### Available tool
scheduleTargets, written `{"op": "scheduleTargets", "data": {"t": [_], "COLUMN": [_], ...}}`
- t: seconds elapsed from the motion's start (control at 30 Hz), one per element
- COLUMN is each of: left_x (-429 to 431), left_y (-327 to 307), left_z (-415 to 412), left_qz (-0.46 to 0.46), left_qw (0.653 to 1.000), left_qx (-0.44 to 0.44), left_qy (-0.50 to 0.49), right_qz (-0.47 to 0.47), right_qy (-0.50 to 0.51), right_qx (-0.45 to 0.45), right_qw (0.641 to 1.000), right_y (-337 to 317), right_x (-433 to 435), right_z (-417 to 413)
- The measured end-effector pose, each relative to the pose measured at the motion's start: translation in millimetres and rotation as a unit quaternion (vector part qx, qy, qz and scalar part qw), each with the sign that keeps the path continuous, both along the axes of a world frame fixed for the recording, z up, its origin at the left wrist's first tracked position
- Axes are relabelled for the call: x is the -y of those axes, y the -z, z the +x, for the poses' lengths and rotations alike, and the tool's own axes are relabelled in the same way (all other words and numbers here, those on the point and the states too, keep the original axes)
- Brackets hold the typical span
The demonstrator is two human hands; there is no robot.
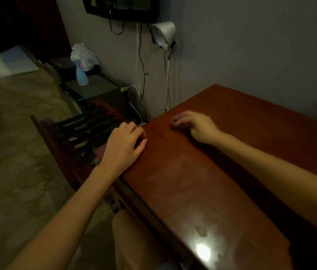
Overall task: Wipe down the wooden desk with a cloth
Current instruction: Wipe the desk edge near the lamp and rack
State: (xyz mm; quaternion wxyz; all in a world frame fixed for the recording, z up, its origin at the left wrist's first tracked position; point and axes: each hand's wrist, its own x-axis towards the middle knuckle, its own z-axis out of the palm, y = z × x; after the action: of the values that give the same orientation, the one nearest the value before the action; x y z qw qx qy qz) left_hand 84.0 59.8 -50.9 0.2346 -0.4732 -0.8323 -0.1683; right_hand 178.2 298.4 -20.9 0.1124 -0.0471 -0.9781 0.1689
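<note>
Shows the right hand (pixel 194 124) with fingers curled over a small bunched purplish cloth (pixel 179 117), pressing it onto the wooden desk (pixel 222 172) near its far left corner. Shows the left hand (pixel 123 147) resting on the desk's left edge, fingers loosely bent and holding nothing, near the cloth but not touching it. Suggests a stroke along the desk's long axis, from that far corner back toward the near end, with only the right hand placed to make it.
</note>
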Motion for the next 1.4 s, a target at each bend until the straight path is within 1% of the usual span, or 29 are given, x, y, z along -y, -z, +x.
{"op": "scheduleTargets", "data": {"t": [0.07, 0.1, 0.13, 0.17, 0.2, 0.27, 0.3, 0.33, 0.37, 0.4, 0.47, 0.53, 0.57, 0.63, 0.7, 0.73, 0.77, 0.87, 0.93, 0.97, 1.0, 1.07, 1.13, 1.17, 1.23, 1.3, 1.37, 1.4], "left_x": [-2, -2, -1, -1, -1, -1, -1, -1, -1, 0, 2, 3, 3, 3, 3, 3, 3, 4, 4, 4, 3, 3, 3, 4, 5, 4, 4, 3], "left_y": [6, 8, 9, 9, 9, 9, 9, 9, 9, 9, 10, 10, 10, 9, 8, 8, 8, 8, 8, 8, 9, 9, 8, 8, 7, 8, 8, 8], "left_z": [-2, -3, -4, -3, -3, -1, -1, -2, -2, -3, -3, -3, -2, 0, 0, 0, 0, -2, -2, -2, -2, -1, -1, -1, -1, -1, -1, -1], "left_qz": [0.013, 0.020, 0.028, 0.035, 0.038, 0.037, 0.036, 0.034, 0.033, 0.033, 0.040, 0.051, 0.054, 0.055, 0.052, 0.051, 0.050, 0.057, 0.055, 0.052, 0.052, 0.053, 0.052, 0.054, 0.058, 0.060, 0.059, 0.059], "left_qw": [1.000, 1.000, 0.999, 0.999, 0.999, 0.999, 0.999, 0.999, 0.999, 0.998, 0.997, 0.995, 0.995, 0.994, 0.994, 0.994, 0.994, 0.993, 0.992, 0.993, 0.993, 0.993, 0.993, 0.993, 0.992, 0.991, 0.992, 0.992], "left_qx": [0.009, 0.012, 0.017, 0.022, 0.025, 0.028, 0.030, 0.034, 0.038, 0.045, 0.064, 0.080, 0.087, 0.092, 0.095, 0.097, 0.100, 0.107, 0.109, 0.106, 0.104, 0.104, 0.104, 0.107, 0.115, 0.118, 0.111, 0.108], "left_qy": [-0.014, -0.016, -0.016, -0.015, -0.015, -0.019, -0.020, -0.020, -0.020, -0.020, -0.016, -0.015, -0.014, -0.013, -0.013, -0.013, -0.013, -0.009, -0.010, -0.011, -0.014, -0.018, -0.016, -0.014, -0.008, -0.010, -0.018, -0.020], "right_qz": [-0.010, -0.011, -0.005, 0.004, 0.012, 0.054, 0.062, 0.049, 0.026, 0.006, -0.002, -0.002, 0.002, 0.009, 0.044, 0.044, 0.029, 0.000, -0.007, -0.005, 0.003, 0.031, 0.033, 0.027, 0.016, 0.004, -0.011, -0.006], "right_qy": [-0.120, -0.159, -0.172, -0.151, -0.102, 0.006, 0.032, 0.031, 0.005, -0.042, -0.148, -0.212, -0.206, -0.115, -0.018, -0.005, -0.022, -0.158, -0.224, -0.233, -0.220, -0.142, -0.081, -0.082, -0.153, -0.232, -0.272, -0.267], "right_qx": [0.010, 0.017, 0.030, 0.044, 0.049, 0.026, 0.002, -0.011, -0.012, -0.012, -0.005, 0.016, 0.031, 0.039, -0.003, -0.023, -0.028, -0.023, -0.008, 0.000, 0.008, 0.012, -0.010, -0.017, -0.034, -0.028, -0.003, 0.008], "right_qw": [0.993, 0.987, 0.985, 0.988, 0.993, 0.998, 0.998, 0.998, 1.000, 0.999, 0.989, 0.977, 0.978, 0.993, 0.999, 0.999, 0.999, 0.987, 0.975, 0.972, 0.976, 0.989, 0.996, 0.996, 0.987, 0.972, 0.962, 0.964], "right_y": [8, 9, 7, 5, 3, 0, -1, -1, 1, 4, 12, 11, 6, 0, -2, -1, 1, 13, 16, 12, 8, 2, 2, 5, 14, 22, 17, 12], "right_x": [28, 26, 16, -1, -20, -43, -38, -22, 1, 26, 62, 57, 43, 7, -4, 7, 26, 88, 95, 85, 71, 46, 51, 66, 104, 124, 112, 97], "right_z": [23, 34, 42, 45, 43, 27, 18, 11, 8, 12, 38, 65, 71, 64, 42, 32, 26, 48, 79, 87, 89, 72, 47, 38, 39, 65, 91, 97]}}
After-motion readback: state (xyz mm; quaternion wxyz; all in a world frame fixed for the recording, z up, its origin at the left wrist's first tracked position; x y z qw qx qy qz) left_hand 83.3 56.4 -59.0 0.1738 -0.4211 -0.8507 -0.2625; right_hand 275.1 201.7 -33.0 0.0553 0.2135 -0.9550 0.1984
